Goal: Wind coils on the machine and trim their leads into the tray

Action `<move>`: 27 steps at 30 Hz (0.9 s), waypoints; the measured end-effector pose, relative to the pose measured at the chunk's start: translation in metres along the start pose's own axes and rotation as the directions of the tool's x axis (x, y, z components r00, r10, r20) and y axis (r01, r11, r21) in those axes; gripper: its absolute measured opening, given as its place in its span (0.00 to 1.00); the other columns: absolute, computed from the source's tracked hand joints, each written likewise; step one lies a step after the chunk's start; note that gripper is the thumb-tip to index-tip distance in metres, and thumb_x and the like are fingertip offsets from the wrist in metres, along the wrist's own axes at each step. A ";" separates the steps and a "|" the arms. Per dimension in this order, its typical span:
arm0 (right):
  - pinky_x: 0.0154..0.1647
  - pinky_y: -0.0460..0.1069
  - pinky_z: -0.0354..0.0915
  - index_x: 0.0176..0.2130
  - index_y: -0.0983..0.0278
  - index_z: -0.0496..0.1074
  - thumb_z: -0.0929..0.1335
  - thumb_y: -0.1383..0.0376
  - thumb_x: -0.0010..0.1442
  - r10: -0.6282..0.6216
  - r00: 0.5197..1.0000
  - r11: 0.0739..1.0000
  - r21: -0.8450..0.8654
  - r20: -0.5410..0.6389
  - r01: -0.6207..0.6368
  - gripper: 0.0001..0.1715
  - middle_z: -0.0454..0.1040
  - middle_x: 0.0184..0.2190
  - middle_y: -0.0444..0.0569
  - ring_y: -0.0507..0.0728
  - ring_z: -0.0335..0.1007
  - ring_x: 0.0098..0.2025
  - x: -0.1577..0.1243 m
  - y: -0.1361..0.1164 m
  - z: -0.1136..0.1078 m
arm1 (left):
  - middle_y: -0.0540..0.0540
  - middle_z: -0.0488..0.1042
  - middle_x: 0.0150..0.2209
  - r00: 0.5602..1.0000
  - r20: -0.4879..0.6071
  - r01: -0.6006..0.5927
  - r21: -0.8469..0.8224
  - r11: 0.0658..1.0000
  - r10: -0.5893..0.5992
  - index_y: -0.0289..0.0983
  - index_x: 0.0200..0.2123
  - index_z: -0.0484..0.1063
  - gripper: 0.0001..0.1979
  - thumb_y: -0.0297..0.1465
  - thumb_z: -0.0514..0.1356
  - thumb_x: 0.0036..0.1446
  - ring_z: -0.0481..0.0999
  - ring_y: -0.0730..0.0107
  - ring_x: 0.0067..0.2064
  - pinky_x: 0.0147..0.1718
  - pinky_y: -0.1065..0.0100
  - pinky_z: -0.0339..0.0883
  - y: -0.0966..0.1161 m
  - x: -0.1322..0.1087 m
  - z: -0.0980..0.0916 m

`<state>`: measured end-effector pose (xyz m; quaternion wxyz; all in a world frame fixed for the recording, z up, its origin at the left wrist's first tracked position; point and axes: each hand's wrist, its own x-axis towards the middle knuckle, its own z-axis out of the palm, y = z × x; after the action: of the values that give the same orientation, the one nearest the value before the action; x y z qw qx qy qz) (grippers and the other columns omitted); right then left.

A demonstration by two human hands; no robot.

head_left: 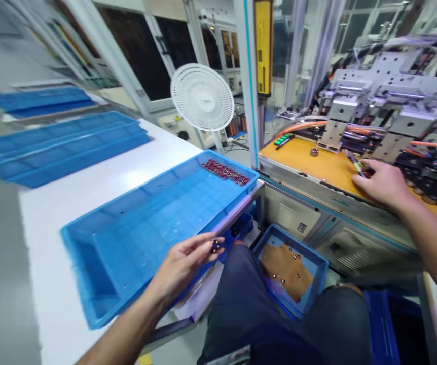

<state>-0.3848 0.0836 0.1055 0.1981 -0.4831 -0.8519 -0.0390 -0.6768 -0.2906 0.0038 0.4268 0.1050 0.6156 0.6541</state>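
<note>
The small part is partly covered by the fingers of the left hand, and its details cannot be made out. The near end of the slim object is hidden by the right hand. The left forearm is cut off by the bottom edge, the machine by the right. The stacked trays are blurred and cropped at the left.

Blue tray: open air over its floor; packed parts occupy its far end, left hand its right rim. Frame post obstructs beyond far-right corner; machine blocks farther right; other trays stand left.
</note>
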 end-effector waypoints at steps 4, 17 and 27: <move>0.44 0.53 0.62 0.52 0.73 0.75 0.71 0.60 0.61 0.039 0.999 0.998 -0.050 -0.003 -0.040 0.25 0.75 0.51 0.67 0.64 0.72 0.49 0.012 0.013 0.026 | 0.39 0.81 0.39 0.987 -0.132 -0.078 0.094 0.992 0.090 0.29 0.39 0.77 0.18 0.34 0.73 0.47 0.81 0.62 0.41 0.44 0.62 0.77 0.023 0.071 -0.039; 0.51 0.54 0.66 0.48 0.70 0.77 0.69 0.58 0.59 0.042 0.998 0.998 -0.049 -0.053 -0.045 0.22 0.77 0.50 0.57 0.64 0.73 0.50 0.009 0.018 0.036 | 0.41 0.72 0.53 0.952 -0.078 -0.147 0.730 0.668 0.295 0.35 0.53 0.70 0.17 0.36 0.60 0.64 0.75 0.59 0.50 0.48 0.53 0.73 0.022 0.305 -0.011; 0.51 0.56 0.67 0.46 0.69 0.78 0.68 0.57 0.58 0.024 0.996 1.000 0.014 -0.084 -0.023 0.22 0.78 0.46 0.57 0.65 0.73 0.48 0.009 0.019 0.037 | 0.40 0.72 0.53 0.910 -0.059 -0.184 0.830 0.527 0.411 0.35 0.55 0.68 0.19 0.35 0.60 0.64 0.76 0.60 0.49 0.47 0.53 0.74 0.009 0.331 0.003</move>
<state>-0.3842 0.1100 0.0725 0.2373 -0.4900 -0.8372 -0.0514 -0.8818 -0.0596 -0.1162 0.1322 0.3093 0.8651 0.3720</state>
